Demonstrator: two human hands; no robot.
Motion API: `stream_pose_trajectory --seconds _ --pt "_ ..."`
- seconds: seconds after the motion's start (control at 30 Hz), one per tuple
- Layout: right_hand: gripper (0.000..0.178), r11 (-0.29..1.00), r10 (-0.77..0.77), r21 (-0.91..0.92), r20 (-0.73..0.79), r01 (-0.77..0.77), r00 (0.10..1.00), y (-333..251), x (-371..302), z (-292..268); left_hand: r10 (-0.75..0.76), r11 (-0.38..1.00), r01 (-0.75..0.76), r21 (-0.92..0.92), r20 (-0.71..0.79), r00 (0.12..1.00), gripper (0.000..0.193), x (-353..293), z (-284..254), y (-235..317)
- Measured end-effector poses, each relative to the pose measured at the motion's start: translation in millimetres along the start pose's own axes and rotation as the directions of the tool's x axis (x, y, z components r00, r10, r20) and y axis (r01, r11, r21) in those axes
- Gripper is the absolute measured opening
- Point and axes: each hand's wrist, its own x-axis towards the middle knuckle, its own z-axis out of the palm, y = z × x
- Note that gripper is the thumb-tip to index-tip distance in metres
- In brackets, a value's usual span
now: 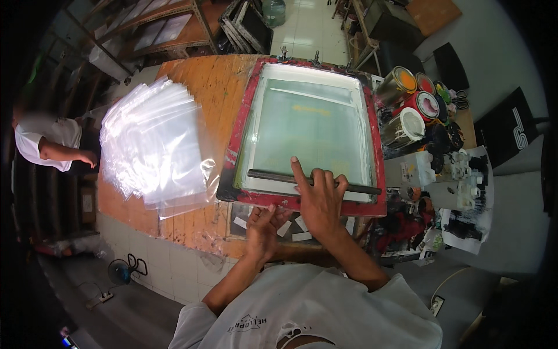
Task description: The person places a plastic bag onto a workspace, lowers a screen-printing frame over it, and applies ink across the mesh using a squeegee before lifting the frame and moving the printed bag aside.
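Observation:
A screen-printing frame (379, 145) with red, paint-worn edges and pale green mesh lies in front of me, hinged at its far side. Across the near part of the mesh runs a dark, bar-shaped squeegee (267, 175). My right hand (321, 200) is closed on the squeegee from above, its index finger stretched along the mesh. At the frame's near edge, my left hand (263, 230) has its fingers bent and pinched against the rim, partly under it. Faint yellow marks (311, 109) show on the mesh. What lies beneath the screen is hidden.
Left of the frame, a fanned stack of clear plastic bags (154, 142) covers much of the wooden table (203, 75). Open paint cans (405, 128) and plastic bottles (459, 168) crowd the right side. Another person (52, 142) stands at the far left. Shelves (157, 32) stand behind.

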Motion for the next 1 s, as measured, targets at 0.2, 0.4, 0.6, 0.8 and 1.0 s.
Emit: stream_pose_trajectory --seconds 0.2,0.4,0.6,0.8,1.0 --pt "0.065 0.995 -0.094 -0.046 -0.139 0.088 0.986 5.2 60.1 -80.1 0.269 0.957 -0.289 0.031 0.287 0.919 0.041 11.0 54.9 58.7" --pt "0.050 0.987 -0.158 -0.039 -0.312 0.153 0.937 30.5 159.5 -136.7 0.444 0.804 -0.561 0.197 0.428 0.787 0.043 145.8 92.0 95.8" --pt "0.049 0.991 -0.116 0.029 -0.288 0.130 0.951 44.0 209.5 -160.4 0.413 0.484 -0.431 0.761 0.236 0.880 0.034 318.6 109.5 94.6" --pt "0.054 0.989 -0.113 0.063 -0.255 0.133 0.960 47.5 221.2 -171.6 0.336 0.351 -0.302 0.886 0.182 0.924 0.028 343.4 87.0 86.8" --pt "0.062 0.988 0.029 0.155 -0.060 -0.019 0.998 54.5 237.9 -184.3 0.540 0.316 -0.510 0.800 0.290 0.790 0.029 301.1 18.8 131.6"
